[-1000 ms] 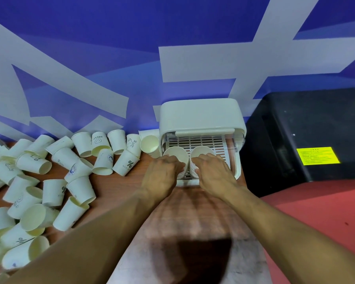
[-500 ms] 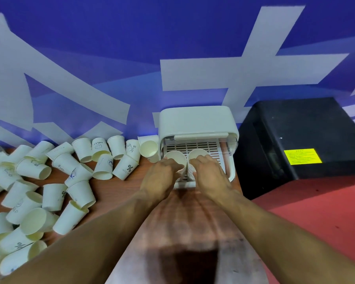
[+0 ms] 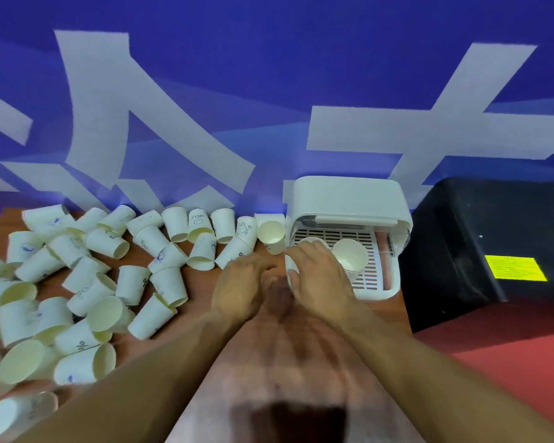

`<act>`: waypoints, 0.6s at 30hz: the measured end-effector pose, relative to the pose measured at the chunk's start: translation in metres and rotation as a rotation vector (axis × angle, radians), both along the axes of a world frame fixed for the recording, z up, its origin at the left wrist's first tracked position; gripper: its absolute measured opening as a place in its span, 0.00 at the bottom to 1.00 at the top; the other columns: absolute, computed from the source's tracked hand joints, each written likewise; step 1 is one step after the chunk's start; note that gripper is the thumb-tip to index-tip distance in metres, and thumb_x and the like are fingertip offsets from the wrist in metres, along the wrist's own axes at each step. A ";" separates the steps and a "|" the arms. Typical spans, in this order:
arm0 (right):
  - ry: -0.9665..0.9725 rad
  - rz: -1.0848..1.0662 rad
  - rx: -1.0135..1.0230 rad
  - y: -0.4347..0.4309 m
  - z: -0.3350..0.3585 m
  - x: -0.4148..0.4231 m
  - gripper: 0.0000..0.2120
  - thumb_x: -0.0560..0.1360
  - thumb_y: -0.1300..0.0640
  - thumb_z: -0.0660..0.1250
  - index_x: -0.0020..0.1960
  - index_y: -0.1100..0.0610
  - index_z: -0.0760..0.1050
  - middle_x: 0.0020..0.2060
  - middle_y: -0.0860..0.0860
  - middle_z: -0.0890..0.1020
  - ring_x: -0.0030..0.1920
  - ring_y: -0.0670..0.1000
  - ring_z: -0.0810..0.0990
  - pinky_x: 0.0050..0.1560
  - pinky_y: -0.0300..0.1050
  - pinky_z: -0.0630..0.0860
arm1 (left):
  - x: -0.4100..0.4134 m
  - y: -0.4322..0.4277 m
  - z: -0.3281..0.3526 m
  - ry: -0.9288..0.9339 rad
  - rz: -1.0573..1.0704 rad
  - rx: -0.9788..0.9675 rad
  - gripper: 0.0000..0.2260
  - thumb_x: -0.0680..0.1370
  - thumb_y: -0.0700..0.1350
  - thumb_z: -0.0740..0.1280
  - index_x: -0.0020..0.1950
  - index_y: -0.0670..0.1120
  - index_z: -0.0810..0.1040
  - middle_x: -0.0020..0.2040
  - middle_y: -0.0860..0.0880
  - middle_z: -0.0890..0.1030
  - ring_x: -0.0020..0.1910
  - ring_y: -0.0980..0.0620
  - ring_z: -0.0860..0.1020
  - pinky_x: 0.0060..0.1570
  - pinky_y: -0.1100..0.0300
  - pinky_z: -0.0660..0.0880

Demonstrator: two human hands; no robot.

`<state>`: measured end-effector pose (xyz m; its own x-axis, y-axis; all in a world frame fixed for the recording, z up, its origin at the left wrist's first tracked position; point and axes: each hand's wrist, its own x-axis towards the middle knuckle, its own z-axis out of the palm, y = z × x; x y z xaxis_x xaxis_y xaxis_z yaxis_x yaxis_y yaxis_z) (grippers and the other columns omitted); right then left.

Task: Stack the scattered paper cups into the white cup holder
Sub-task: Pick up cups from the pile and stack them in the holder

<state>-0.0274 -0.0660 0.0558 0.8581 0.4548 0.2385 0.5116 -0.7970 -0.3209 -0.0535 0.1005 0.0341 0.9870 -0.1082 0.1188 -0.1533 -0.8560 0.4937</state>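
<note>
The white cup holder [image 3: 349, 199] stands at the back of the wooden table, its lid up over a slatted tray. Two cup stacks lie in it. My right hand [image 3: 320, 276] curls over the left cup stack [image 3: 311, 243], with my thumb on its near side. The right cup stack [image 3: 349, 257] lies free beside it. My left hand [image 3: 243, 282] hovers over the table just left of the holder, its fingers loosely curled and holding nothing. Scattered paper cups [image 3: 109, 282] cover the table's left half. One cup [image 3: 271, 233] lies against the holder's left wall.
A black box [image 3: 480, 238] with a yellow label [image 3: 514, 267] stands right of the holder. A blue wall with white shapes rises behind the table. A red surface [image 3: 509, 362] lies at the lower right. Bare wood [image 3: 285, 346] shows between my forearms.
My left hand has left the left cup stack and drawn back to the left. My right hand has shifted from the right stack onto the left one. The camera view has swung left.
</note>
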 end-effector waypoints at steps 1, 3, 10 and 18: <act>0.003 0.018 -0.007 0.009 -0.001 0.000 0.17 0.66 0.64 0.70 0.55 0.57 0.78 0.46 0.52 0.79 0.46 0.57 0.76 0.46 0.51 0.76 | -0.002 0.010 -0.003 0.030 0.032 0.036 0.11 0.77 0.50 0.68 0.59 0.54 0.81 0.56 0.53 0.82 0.53 0.51 0.78 0.49 0.59 0.74; 0.012 0.038 -0.043 0.027 -0.002 0.001 0.15 0.67 0.62 0.71 0.53 0.56 0.78 0.47 0.51 0.79 0.46 0.56 0.76 0.45 0.48 0.76 | -0.005 0.031 -0.010 0.086 0.087 0.079 0.13 0.77 0.52 0.67 0.61 0.54 0.80 0.58 0.53 0.80 0.54 0.51 0.78 0.49 0.56 0.76; 0.169 0.060 -0.210 0.074 -0.020 0.025 0.14 0.74 0.56 0.64 0.58 0.55 0.74 0.55 0.52 0.74 0.54 0.55 0.74 0.44 0.51 0.77 | 0.009 0.086 -0.035 0.223 0.265 0.064 0.13 0.77 0.50 0.66 0.60 0.50 0.80 0.58 0.50 0.80 0.50 0.49 0.79 0.49 0.53 0.76; 0.314 -0.024 -0.257 0.091 -0.055 0.056 0.16 0.71 0.54 0.67 0.58 0.57 0.74 0.59 0.52 0.71 0.60 0.56 0.70 0.55 0.53 0.74 | 0.062 0.092 -0.061 0.304 0.236 -0.009 0.15 0.77 0.50 0.68 0.63 0.52 0.78 0.61 0.51 0.77 0.55 0.51 0.78 0.51 0.57 0.73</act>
<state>0.0286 0.0245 0.0006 0.8824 0.4441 -0.1554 0.4004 -0.8823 -0.2474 0.0086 0.1926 -0.0271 0.9749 0.1262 -0.1836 0.2026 -0.8454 0.4942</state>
